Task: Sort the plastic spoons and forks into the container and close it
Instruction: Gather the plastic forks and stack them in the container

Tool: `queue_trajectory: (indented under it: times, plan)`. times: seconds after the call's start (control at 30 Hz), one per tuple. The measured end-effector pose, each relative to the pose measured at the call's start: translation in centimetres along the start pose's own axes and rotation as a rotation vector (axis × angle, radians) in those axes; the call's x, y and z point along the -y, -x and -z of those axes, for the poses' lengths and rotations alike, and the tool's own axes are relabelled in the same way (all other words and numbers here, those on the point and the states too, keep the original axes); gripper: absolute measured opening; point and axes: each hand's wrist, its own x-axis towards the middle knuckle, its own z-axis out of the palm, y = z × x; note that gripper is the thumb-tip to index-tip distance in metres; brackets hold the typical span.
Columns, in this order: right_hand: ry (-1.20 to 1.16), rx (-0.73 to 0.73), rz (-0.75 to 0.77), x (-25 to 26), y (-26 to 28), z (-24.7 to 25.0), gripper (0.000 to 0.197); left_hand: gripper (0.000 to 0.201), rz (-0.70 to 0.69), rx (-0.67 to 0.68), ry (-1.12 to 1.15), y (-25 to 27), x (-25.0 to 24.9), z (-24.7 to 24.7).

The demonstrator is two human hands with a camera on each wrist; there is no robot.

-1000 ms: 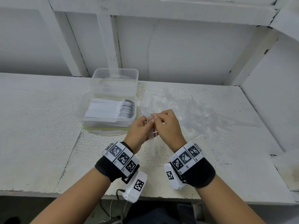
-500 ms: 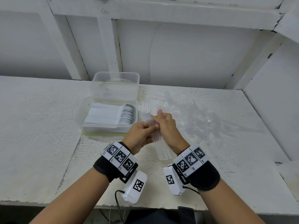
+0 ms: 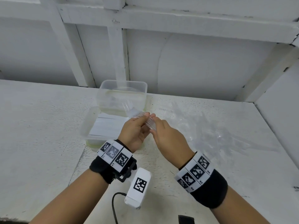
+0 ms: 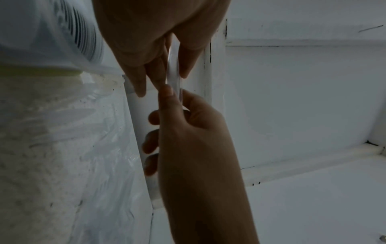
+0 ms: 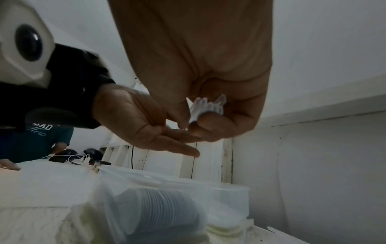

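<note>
A stack of clear plastic forks (image 3: 146, 121) hangs in the air between both hands, just right of the open container (image 3: 90, 126). My left hand (image 3: 142, 120) pinches the stack near its tined end; in the left wrist view its fingers (image 4: 156, 72) and thumb lie on either side of the forks (image 4: 174, 74). My right hand (image 3: 152, 125) pinches the handle end, and the right wrist view shows the handle tips (image 5: 206, 107) between its thumb and fingers. The container holds a row of white spoons (image 3: 106, 125), and its clear lid (image 3: 123, 94) stands open behind.
Crumpled clear plastic wrap (image 3: 202, 126) lies on the white table (image 3: 40, 143) to the right of the hands. White walls and beams close in at the back and right. A person in a blue shirt (image 5: 41, 140) stands far off at the left.
Both hands rose and moved toward the container with the fork stack. The stack, which pointed down toward me, now lies more level with its tined end by the container's right side.
</note>
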Motion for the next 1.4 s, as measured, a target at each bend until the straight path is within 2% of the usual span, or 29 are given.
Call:
queue_trajectory:
  times: [0.1,0.17,0.33,0.5,0.63,0.7,0.77,0.93,1.2,1.3,1.4]
  plan:
    - [0.003,0.002,0.018,-0.1,-1.5,0.8,0.048,0.015,-0.029,0.047,-0.066,-0.6,-1.3,0.1]
    - [-0.056,0.002,0.012,-0.3,-2.8,1.7,0.045,0.018,-0.040,0.101,-0.204,-1.0,-2.8,0.4]
    - [-0.181,0.010,-0.035,-1.7,-8.2,4.7,0.037,0.018,-0.041,0.131,-0.831,-3.1,-8.9,2.7]
    - [-0.091,0.137,-0.007,-2.4,-14.8,5.0,0.039,0.018,-0.121,-0.089,-1.150,-7.8,-15.9,6.3]
    - [0.027,0.259,0.033,-1.7,-20.4,2.6,0.039,0.024,-0.073,-0.246,-1.417,-11.9,-18.5,8.8]
    - [0.081,0.310,0.061,-1.4,-22.7,1.1,0.039,0.019,-0.024,-0.289,-1.490,-13.2,-18.6,9.4]
    - [0.112,0.352,0.079,-1.1,-24.6,-0.4,0.037,0.019,0.036,-0.297,-1.531,-14.5,-18.4,9.9]
    - [0.214,0.401,0.091,-0.9,-27.0,-3.7,0.031,0.023,0.151,-0.293,-1.422,-16.6,-17.3,10.7]
    - [0.317,0.477,0.079,-1.1,-27.8,-5.3,0.032,0.018,0.144,-0.299,-1.389,-17.5,-17.0,11.6]
    - [0.285,0.493,0.065,-0.7,-28.2,-5.3,0.038,0.020,0.140,-0.298,-1.381,-17.5,-17.0,11.6]
    - [0.231,0.463,0.068,0.1,-28.4,-5.4,0.033,0.020,0.136,-0.290,-1.374,-17.5,-17.1,11.7]
